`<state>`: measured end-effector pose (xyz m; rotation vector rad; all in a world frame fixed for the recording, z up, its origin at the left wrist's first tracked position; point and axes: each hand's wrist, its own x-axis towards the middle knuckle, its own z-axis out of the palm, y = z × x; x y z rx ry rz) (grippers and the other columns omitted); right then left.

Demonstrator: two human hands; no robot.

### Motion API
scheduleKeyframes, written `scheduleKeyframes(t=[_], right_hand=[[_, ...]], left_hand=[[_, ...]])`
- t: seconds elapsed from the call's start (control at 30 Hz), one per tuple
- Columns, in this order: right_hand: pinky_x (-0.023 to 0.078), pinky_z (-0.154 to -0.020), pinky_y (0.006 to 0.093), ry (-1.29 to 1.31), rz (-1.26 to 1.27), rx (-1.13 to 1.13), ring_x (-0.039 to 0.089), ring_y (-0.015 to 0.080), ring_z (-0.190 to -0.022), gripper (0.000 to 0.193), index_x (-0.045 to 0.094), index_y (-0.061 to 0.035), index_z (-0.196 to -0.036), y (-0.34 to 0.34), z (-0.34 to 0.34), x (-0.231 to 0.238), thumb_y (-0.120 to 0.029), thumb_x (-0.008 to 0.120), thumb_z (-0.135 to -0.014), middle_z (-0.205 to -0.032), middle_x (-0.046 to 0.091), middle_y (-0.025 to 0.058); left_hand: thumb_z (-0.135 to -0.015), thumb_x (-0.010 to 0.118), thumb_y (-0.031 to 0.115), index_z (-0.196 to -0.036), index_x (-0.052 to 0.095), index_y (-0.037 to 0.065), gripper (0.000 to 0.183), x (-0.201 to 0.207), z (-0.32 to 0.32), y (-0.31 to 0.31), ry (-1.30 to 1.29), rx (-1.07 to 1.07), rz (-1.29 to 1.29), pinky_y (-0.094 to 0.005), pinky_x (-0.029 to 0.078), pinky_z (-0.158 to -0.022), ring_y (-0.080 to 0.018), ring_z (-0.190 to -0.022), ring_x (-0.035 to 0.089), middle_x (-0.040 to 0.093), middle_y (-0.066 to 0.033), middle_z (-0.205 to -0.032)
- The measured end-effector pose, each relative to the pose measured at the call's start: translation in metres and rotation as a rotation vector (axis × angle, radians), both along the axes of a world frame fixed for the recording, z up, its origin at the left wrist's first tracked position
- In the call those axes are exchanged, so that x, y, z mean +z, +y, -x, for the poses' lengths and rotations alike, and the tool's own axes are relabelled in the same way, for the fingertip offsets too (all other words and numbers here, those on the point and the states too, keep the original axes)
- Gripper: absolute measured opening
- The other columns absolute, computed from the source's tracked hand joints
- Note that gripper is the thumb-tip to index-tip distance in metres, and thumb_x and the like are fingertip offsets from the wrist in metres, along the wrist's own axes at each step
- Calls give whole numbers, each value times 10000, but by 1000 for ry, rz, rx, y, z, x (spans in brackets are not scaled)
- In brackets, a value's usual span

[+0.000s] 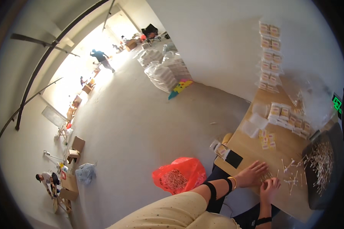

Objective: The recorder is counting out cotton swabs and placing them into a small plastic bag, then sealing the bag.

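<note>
Lower right: the left hand (252,174) extends flat over the table (286,147), underside hidden. The right hand (270,187) curls just beside it; whether either grips anything cannot be determined. Loose cotton swabs (293,182) lie rightward; the dark tray (318,201) fades into rim shadow.

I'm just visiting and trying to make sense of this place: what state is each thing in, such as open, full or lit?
Left hand: open, palm down.
Right hand: fingers curled; grip unclear.
Loose swabs: scattered on the table.
Black tray: holding a heap of swabs.
Red bag: open, contents showing.
Digital display: lit green.
Cardboard box at lower left: open.
</note>
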<state>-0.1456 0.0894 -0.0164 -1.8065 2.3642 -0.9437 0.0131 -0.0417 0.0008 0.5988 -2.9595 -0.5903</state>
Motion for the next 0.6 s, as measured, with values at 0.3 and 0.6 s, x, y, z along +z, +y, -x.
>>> scheduleKeyframes(t=[0.3,0.6], right_hand=[[440,-936,500,3,108,-87,557,353,-1038,185,591,-61,-865,-45,47,18,-49,750,-770,-1014,552,119],[439,-952,488,-36,21,78,554,336,-1050,73,656,-56,-840,-62,40,-3,-88,718,-815,-1006,560,112]], left_hand=[[-977,565,461,-1638,217,3,876,2,7,-1,-29,10,-45,-476,94,-1321,-251,-1617,139,201,-134,-1732],[-931,640,500,-1665,164,74,973,-1,6,2,4,1,-31,-481,93,-1321,-258,-1616,142,178,-125,-1738]])
